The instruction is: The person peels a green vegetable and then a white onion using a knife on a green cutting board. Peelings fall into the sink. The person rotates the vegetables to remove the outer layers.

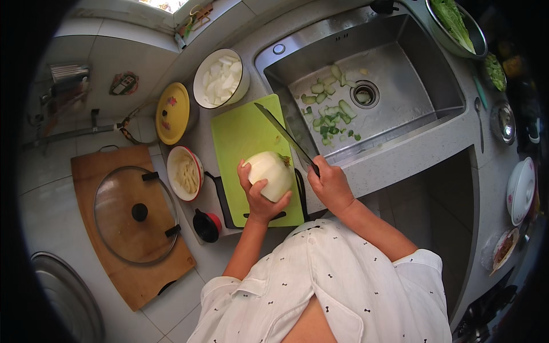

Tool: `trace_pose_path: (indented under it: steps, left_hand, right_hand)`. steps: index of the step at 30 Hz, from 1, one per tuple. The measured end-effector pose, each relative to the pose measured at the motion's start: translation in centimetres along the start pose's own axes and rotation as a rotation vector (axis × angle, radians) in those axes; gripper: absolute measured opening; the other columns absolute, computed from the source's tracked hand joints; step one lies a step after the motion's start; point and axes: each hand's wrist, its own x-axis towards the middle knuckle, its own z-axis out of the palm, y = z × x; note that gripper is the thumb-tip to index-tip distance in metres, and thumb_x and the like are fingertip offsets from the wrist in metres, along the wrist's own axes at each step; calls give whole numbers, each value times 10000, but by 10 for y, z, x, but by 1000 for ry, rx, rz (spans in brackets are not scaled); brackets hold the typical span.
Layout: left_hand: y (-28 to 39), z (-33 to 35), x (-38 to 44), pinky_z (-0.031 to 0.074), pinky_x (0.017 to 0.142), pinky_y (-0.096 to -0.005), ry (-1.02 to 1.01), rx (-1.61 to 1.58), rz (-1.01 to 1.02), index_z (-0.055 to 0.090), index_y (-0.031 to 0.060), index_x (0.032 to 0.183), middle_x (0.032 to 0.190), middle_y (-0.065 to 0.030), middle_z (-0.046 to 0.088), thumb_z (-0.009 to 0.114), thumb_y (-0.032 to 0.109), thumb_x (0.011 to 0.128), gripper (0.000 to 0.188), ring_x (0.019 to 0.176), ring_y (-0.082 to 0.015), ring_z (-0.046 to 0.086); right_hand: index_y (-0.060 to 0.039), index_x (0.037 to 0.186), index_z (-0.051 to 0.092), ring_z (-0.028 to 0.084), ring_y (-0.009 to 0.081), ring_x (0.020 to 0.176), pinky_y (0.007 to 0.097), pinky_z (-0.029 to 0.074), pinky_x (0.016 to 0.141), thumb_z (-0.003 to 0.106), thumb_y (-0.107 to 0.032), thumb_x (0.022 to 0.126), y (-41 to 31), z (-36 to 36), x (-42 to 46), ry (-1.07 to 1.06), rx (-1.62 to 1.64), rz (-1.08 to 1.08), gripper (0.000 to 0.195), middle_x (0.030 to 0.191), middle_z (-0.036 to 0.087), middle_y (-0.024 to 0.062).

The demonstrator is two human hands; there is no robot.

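My left hand [262, 199] is closed around a large, pale, round vegetable [271, 175], with a stem stub on its upper right side. It is held over the near part of a green plastic cutting board [244, 133]. In my right hand [329, 182] is the handle of a kitchen knife [285, 133]. The blade slants up and to the left across the board's right edge, apart from the vegetable. A bowl of white cut pieces [223, 79] stands beyond the board. Left of the board is a red-rimmed bowl [200, 169] holding pale strips.
Green peelings [330, 120] lie in the steel sink [411, 85] at the right. A yellow lid [173, 115] and a black-and-red cup [206, 227] are at the left. A glass lid [116, 214] lies against a wooden board [124, 287]. Leafy greens [454, 25] fill a bowl at far right.
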Motion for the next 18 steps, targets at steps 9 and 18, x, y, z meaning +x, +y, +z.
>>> trace_pose_path:
  steps: [9, 18]
  left_hand:
    - [11, -11, -16, 310, 1107, -455, 139, -184, -382, 374, 110, 1160, 1346, -164, 355, 786, 136, 635, 668, 1300, -333, 384]
    - [14, -19, -1, 310, 1103, -433, 34, -40, -465, 365, 79, 1322, 1367, -172, 329, 784, 259, 632, 827, 1284, -321, 379]
  right_hand:
    - [-12, 925, 530, 627, 463, 705, 534, 512, 638, 569, -158, 887, 2, 1, 8, -211, -151, 105, 156, 713, 632, 257]
    - [46, 943, 579, 639, 469, 797, 534, 518, 747, 537, -146, 882, 0, -33, 31, -348, -272, 210, 206, 773, 650, 277]
